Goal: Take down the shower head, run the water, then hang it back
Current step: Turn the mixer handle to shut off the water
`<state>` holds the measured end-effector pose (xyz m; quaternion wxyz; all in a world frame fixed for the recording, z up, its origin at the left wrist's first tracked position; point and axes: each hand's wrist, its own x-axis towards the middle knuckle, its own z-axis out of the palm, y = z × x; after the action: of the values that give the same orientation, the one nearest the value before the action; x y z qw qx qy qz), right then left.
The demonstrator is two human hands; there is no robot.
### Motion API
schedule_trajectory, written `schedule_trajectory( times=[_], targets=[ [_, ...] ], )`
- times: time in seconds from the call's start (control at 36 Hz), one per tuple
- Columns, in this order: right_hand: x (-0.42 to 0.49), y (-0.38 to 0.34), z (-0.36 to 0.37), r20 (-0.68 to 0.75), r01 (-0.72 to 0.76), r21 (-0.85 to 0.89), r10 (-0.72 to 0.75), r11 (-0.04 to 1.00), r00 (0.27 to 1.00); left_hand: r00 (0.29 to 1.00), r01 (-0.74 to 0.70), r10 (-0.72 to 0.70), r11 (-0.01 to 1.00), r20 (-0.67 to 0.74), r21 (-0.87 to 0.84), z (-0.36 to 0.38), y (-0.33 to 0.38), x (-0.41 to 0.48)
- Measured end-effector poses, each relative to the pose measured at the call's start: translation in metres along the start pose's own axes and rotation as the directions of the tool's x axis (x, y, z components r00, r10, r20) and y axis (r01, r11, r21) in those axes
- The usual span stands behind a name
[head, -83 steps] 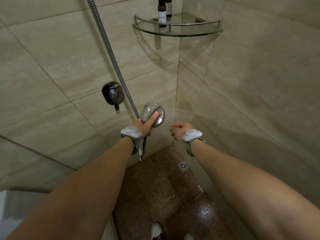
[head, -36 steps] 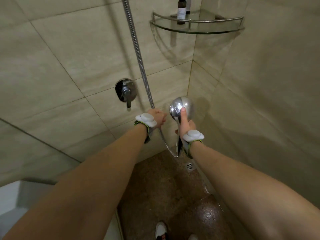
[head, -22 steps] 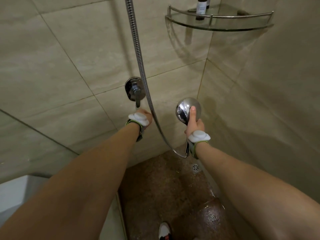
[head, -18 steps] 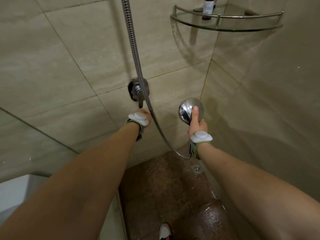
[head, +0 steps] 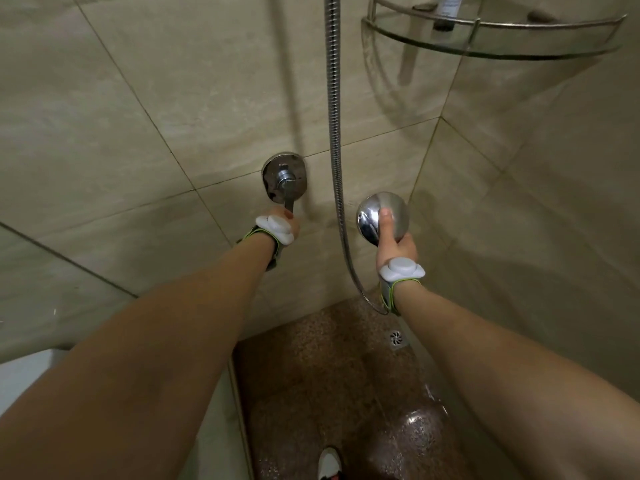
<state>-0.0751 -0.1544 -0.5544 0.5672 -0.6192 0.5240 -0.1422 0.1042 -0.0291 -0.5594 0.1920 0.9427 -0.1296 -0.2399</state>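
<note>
Tiled shower corner, my right hand [head: 394, 242] closed around the shower head [head: 382, 216], my left hand [head: 282, 221] at the tap lever [head: 288, 199].

Beige wall tiles [head: 121, 126] meet in a corner just right of my right fingers; speckled brown floor [head: 329, 375] and drain [head: 397, 338] lie below them. The hose [head: 334, 133] hangs free between both hands. My left fingers curl on the lever's tip; how tightly, I cannot tell. A glass corner shelf [head: 485, 39] juts out above.
</note>
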Motion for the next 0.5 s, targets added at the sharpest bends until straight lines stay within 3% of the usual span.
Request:
schedule_trajectory(
  times=[0.17,0.28,0.5],
  targets=[
    [0.003,-0.007,-0.003,0.005,-0.021,-0.05,0.021,0.999,1.0,0.996,-0.05,0.02,0.926,0.083,0.373,0.0,-0.003,0.011],
    [0.009,-0.007,-0.003,-0.01,-0.031,-0.064,0.031,0.997,0.999,0.993,-0.074,0.02,0.873,0.117,0.482,0.013,-0.014,0.036],
    [0.016,-0.007,0.0,-0.021,-0.029,-0.075,0.027,0.997,0.999,0.958,-0.276,0.172,0.766,0.228,0.581,0.008,-0.008,0.024]
  ],
)
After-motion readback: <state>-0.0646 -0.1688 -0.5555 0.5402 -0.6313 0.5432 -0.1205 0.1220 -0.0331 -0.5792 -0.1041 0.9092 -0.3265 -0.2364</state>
